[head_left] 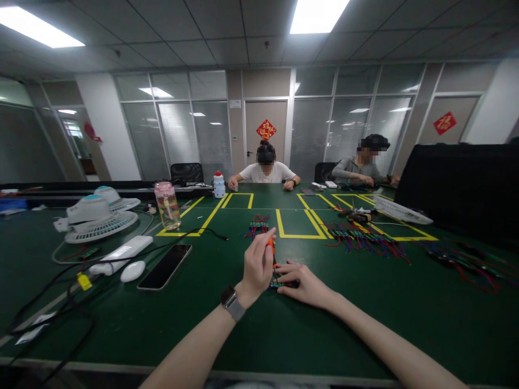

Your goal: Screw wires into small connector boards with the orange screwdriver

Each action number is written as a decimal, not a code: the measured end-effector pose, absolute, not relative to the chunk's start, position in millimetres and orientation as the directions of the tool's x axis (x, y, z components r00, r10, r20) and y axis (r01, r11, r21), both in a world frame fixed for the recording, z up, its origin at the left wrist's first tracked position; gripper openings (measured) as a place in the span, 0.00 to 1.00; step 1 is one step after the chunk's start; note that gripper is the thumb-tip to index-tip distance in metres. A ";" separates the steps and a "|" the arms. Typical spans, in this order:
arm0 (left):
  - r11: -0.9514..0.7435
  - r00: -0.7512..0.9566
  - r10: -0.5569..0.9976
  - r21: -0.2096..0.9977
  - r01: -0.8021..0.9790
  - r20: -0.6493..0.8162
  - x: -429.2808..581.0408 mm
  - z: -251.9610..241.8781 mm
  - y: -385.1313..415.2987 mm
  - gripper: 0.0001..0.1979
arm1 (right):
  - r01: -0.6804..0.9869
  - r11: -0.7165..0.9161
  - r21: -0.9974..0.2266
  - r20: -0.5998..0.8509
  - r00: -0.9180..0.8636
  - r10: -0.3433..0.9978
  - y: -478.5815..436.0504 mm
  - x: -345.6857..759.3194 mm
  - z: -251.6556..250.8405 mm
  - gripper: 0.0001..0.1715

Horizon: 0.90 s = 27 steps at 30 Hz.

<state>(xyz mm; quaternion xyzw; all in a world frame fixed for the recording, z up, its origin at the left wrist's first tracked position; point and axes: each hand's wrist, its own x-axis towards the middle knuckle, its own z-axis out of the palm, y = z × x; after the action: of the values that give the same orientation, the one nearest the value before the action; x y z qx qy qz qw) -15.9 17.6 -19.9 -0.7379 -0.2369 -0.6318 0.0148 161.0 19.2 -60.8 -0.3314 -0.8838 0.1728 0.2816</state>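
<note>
My left hand (258,263) is closed around the orange and black handle of a screwdriver (271,246), which stands upright with its tip pointing down. Below it, a small green circuit board (275,283) with wires lies on the green table (227,335). From the right, the fingers of my right hand (304,283) reach over that board and hold it against the tabletop. They hide much of the board and the spot where the screwdriver tip meets it. Just beyond my hands is a small group of wired circuit boards (258,222).
More wired boards (367,237) lie to the right, near pliers (357,215). A phone (165,267), a mouse (133,272), a power strip (121,255), cables, fans (101,224) and a bottle (167,205) occupy the left. Two people (265,167) sit across the table.
</note>
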 end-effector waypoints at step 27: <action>-0.864 0.101 0.290 0.215 0.455 0.952 -24.9 -37.3 22.3 0.20 | 0.520 0.712 -0.471 0.307 -0.661 0.685 20.7 164.2 -56.6 0.16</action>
<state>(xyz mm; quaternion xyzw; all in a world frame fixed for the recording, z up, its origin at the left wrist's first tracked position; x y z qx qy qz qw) -24.9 22.3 -37.3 -0.7390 -0.2518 -0.6214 0.0663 164.2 20.7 -56.6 -0.3368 -0.8944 0.1743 0.2372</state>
